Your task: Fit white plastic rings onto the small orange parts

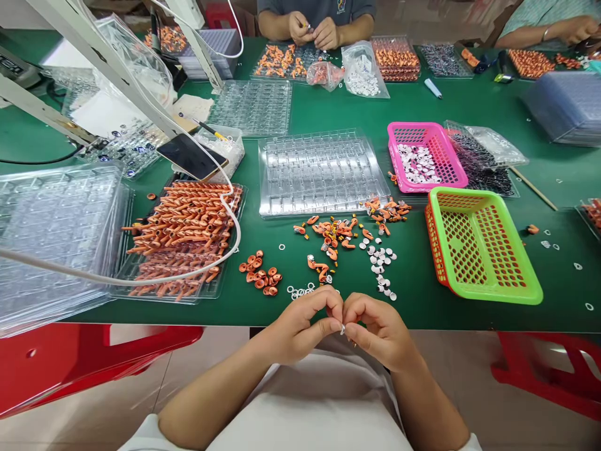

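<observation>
Close to the table's front edge, my left hand (307,326) and my right hand (379,331) meet fingertip to fingertip. Pinched in my left hand is a small white ring (342,328). A tiny orange-brown part (352,342) shows under my right fingers, mostly hidden. Just beyond lie loose white rings (300,290), copper-coloured cups (260,273), curved orange pieces (320,268) with black and yellow bits, and round white caps (382,266).
Clear moulded trays (319,172) lie ahead. At right stand a green basket (530,282) and a pink basket (457,172). Left are orange parts (188,216), a phone (191,156) and a white cable (178,275). A co-worker's hands (314,30) work opposite.
</observation>
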### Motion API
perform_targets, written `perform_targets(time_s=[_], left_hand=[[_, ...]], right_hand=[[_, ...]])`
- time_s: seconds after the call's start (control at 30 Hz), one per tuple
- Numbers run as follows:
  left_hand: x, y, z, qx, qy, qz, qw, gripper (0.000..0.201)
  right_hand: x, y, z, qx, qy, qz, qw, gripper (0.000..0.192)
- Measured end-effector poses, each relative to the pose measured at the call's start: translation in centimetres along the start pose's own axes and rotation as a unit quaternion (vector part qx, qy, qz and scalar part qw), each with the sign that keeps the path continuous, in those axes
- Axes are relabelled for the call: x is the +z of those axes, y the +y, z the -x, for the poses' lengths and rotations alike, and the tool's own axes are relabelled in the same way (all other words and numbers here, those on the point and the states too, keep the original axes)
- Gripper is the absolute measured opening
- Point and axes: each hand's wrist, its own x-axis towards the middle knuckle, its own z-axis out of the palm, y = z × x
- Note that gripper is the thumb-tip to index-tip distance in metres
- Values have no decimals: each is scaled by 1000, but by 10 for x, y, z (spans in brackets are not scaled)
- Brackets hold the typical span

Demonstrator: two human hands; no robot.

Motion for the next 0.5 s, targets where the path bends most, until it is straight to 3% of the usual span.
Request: perform_targets(time_s=[0.2, 0.5], left_hand=[[0, 0, 0, 6, 2, -5, 1000, 25], [0, -1, 1, 8, 5, 8, 1000, 20]], right_hand=[[2, 1, 3, -74, 31, 84, 993, 6], [3, 4, 2, -86, 35, 95, 991, 6]])
